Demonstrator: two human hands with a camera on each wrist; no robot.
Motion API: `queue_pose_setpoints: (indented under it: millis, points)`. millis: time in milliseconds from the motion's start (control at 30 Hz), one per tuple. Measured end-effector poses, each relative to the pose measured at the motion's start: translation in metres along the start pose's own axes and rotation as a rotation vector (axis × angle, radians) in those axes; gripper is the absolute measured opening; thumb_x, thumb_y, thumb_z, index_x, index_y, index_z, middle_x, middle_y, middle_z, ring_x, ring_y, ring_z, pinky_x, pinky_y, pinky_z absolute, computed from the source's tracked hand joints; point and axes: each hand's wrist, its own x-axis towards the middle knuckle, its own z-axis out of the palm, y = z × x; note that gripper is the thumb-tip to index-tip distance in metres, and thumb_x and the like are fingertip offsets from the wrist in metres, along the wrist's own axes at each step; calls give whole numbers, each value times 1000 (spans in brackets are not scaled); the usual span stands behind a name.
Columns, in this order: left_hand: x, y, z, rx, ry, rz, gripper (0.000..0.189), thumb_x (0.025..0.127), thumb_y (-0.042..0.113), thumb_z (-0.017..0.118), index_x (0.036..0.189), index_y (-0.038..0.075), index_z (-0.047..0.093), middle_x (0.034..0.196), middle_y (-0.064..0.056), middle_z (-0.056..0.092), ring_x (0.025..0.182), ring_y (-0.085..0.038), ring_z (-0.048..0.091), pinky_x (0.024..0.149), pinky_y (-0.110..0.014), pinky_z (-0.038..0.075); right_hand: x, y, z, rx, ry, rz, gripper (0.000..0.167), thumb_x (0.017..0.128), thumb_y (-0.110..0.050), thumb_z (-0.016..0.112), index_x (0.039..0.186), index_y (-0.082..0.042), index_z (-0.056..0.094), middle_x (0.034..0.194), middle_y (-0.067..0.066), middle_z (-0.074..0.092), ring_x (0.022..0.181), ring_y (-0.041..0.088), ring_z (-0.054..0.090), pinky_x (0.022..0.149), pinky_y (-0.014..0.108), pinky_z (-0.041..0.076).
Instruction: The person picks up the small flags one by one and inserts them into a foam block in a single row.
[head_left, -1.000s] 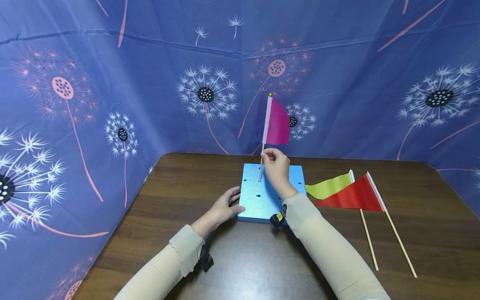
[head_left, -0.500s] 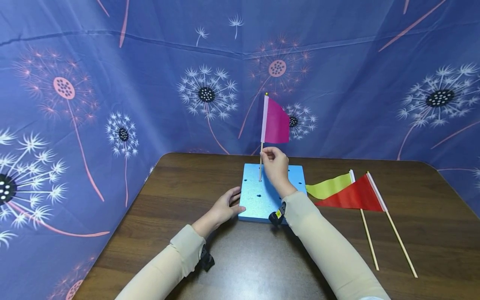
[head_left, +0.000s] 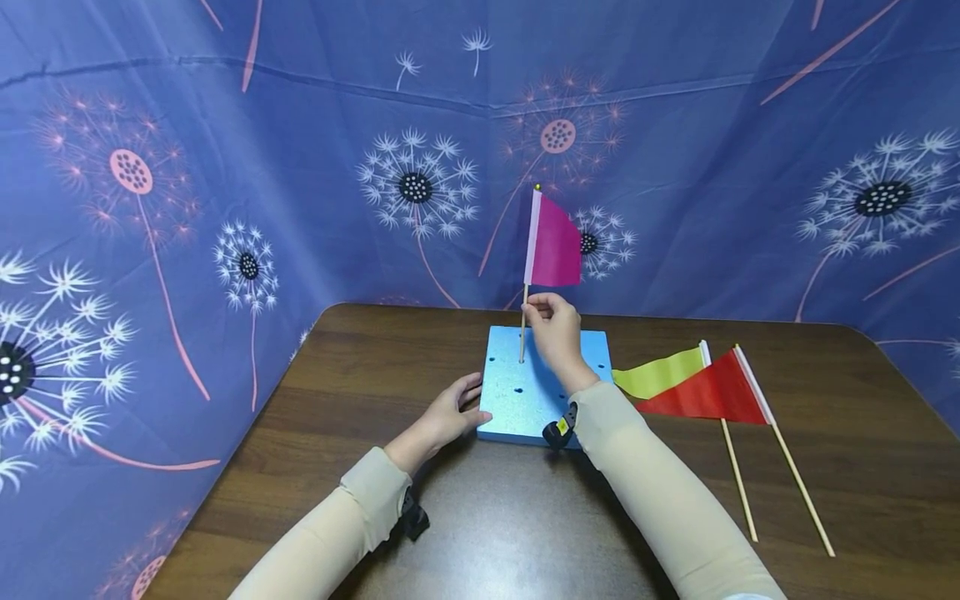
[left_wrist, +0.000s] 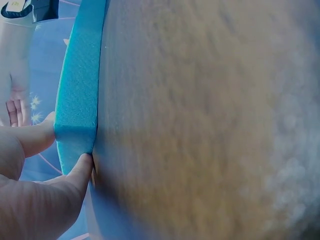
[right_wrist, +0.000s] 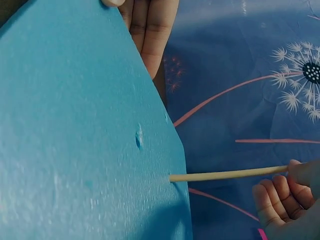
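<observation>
A pink flag (head_left: 555, 243) with a white sleeve and gold tip stands nearly upright over a blue foam board (head_left: 504, 414) with small holes. My right hand (head_left: 553, 329) pinches its wooden stick (right_wrist: 227, 175) between thumb and fingertips, below the cloth. In the right wrist view the lower end of the stick meets the board's top, in line with a hole. At the board's left side my left hand (head_left: 447, 414) holds the edge, with the thumb over the top and the fingers along the side. The left wrist view shows the fingers (left_wrist: 79, 176) against that edge.
To the right of the board lie a red flag (head_left: 720, 392) and a yellow-green flag (head_left: 663, 372), the red cloth overlapping the other; their sticks point toward the front. A brown wooden table (head_left: 375, 358) lies beneath, with a blue dandelion-patterned cloth (head_left: 315, 125) hanging behind.
The pink flag's top tilts slightly left, then back right, with small movements of my right hand. My left hand and the board stay in place.
</observation>
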Motion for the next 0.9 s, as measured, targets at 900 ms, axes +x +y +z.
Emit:
queue_pose_setpoints:
  millis: [900]
  points:
    - [1, -1, 2, 18, 10, -23, 72, 91, -1, 62, 151, 0, 24, 155, -21, 31, 139, -36, 38, 110, -40, 41, -4, 7, -39, -66, -51, 52, 24, 94, -24, 65, 103, -2, 70, 93, 16, 70, 79, 17, 64, 62, 17, 49]
